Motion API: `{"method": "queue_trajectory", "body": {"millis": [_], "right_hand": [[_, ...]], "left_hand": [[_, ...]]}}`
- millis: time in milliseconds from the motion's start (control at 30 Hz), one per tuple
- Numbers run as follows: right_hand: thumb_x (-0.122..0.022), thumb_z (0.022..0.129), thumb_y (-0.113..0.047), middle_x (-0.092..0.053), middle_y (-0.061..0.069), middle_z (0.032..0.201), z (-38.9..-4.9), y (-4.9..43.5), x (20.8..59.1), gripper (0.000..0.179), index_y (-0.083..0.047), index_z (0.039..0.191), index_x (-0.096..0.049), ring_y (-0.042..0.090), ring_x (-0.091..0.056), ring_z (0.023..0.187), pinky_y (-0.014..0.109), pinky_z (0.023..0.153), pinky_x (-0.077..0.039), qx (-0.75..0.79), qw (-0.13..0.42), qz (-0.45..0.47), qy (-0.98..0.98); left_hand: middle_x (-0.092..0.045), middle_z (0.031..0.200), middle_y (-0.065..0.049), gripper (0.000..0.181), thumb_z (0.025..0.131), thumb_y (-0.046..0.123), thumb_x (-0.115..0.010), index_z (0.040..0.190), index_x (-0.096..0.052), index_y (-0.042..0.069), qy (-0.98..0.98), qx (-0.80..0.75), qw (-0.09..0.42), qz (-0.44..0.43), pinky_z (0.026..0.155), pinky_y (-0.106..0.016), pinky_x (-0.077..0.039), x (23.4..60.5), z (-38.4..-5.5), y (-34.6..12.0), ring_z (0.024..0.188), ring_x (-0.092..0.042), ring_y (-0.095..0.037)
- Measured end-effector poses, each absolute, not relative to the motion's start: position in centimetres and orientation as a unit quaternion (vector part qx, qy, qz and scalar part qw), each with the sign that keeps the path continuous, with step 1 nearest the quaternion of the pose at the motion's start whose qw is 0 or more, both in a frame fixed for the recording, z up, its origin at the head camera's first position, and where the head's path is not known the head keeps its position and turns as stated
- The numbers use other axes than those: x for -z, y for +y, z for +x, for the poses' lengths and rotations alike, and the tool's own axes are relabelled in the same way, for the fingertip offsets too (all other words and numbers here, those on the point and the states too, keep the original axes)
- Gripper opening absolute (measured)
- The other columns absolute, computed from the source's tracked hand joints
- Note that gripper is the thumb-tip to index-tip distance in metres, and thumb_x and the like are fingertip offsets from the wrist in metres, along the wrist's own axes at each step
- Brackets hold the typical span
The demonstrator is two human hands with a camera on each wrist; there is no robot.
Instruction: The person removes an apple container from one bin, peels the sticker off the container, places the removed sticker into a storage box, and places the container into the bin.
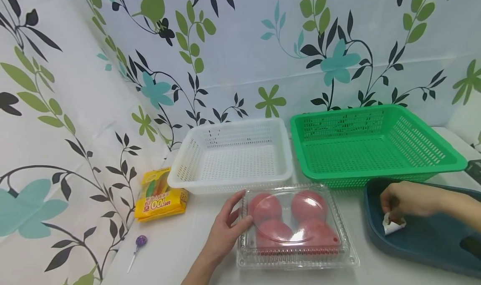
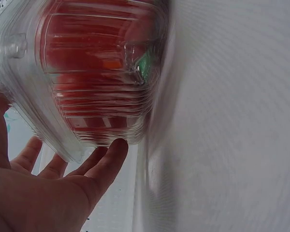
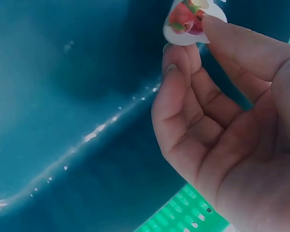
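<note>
A clear plastic container (image 1: 289, 230) holds several red round fruits (image 1: 309, 208) under its closed lid. At its left side is my left hand (image 1: 225, 228), thumb at the lid's edge and the other fingers loosely extended along the wall. In the left wrist view, the fingertips (image 2: 117, 145) touch the ribbed side of the container (image 2: 96, 72). My right hand (image 1: 411, 199) pinches a small white label (image 1: 392, 225) over the dark blue tray (image 1: 421, 251). Printed red fruit shows on the label (image 3: 187, 24) in the right wrist view, between thumb and fingertips.
Behind the container stand a white basket (image 1: 236, 162) and a green basket (image 1: 345, 153). Yellow snack packets (image 1: 160, 203) lie at the left, with a purple lollipop (image 1: 140, 241) in front. A dark object (image 1: 471, 246) shows at the blue tray's right.
</note>
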State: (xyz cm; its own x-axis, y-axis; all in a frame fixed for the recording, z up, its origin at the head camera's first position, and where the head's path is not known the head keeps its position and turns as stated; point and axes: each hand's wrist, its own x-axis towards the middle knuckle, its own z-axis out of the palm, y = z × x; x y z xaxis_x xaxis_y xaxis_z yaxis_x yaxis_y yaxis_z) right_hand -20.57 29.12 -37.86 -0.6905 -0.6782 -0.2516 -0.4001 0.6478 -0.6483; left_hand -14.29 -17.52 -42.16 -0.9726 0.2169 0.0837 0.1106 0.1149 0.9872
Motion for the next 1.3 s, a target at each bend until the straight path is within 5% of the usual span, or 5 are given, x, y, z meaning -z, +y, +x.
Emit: {"method": "queue_trajectory", "body": {"millis": [233, 567, 833, 1300], "right_hand": [[-0.073, 0.084, -0.004, -0.059, -0.012, 0.065, -20.6, 29.3, 38.5, 0.018, -0.017, 0.078, -0.062, 0.002, -0.048, 0.056, 0.022, 0.047, -0.036, 0.258, 0.238, -0.293, 0.889], [-0.075, 0.086, -0.009, -0.065, -0.013, 0.077, -20.8, 29.5, 38.2, 0.008, -0.011, 0.089, -0.069, 0.002, -0.055, 0.068, 0.026, 0.057, -0.048, 0.231, 0.238, -0.274, 0.903], [-0.079, 0.085, -0.020, -0.067, -0.005, 0.093, -20.7, 29.4, 37.0, 0.031, 0.000, 0.106, -0.070, 0.009, -0.061, 0.081, 0.031, 0.066, -0.053, 0.188, 0.226, -0.242, 0.924], [-0.069, 0.097, -0.033, -0.070, -0.001, 0.112, -19.3, 27.4, 32.4, 0.036, -0.006, 0.121, -0.069, 0.013, -0.067, 0.094, 0.027, 0.072, -0.056, 0.205, 0.154, -0.229, 0.939]], "left_hand": [[-0.026, 0.163, -0.010, 0.062, 0.098, 0.018, -0.067, 0.154, -0.040, 0.017, 0.748, -0.654, 0.040, 0.110, 0.106, -0.057, -0.042, 42.2, -14.3, -17.6, 0.142, -0.032, -0.048], [-0.027, 0.162, -0.011, 0.063, 0.098, 0.018, -0.067, 0.154, -0.039, 0.015, 0.747, -0.654, 0.039, 0.113, 0.105, -0.057, -0.043, 42.2, -14.3, -17.6, 0.142, -0.033, -0.048], [-0.026, 0.163, -0.011, 0.063, 0.098, 0.018, -0.067, 0.154, -0.040, 0.016, 0.745, -0.656, 0.040, 0.113, 0.105, -0.057, -0.043, 42.1, -14.2, -17.6, 0.142, -0.032, -0.048], [-0.027, 0.162, -0.011, 0.062, 0.098, 0.018, -0.067, 0.154, -0.040, 0.017, 0.747, -0.655, 0.038, 0.109, 0.106, -0.057, -0.043, 42.1, -14.2, -17.5, 0.142, -0.033, -0.048]]}}
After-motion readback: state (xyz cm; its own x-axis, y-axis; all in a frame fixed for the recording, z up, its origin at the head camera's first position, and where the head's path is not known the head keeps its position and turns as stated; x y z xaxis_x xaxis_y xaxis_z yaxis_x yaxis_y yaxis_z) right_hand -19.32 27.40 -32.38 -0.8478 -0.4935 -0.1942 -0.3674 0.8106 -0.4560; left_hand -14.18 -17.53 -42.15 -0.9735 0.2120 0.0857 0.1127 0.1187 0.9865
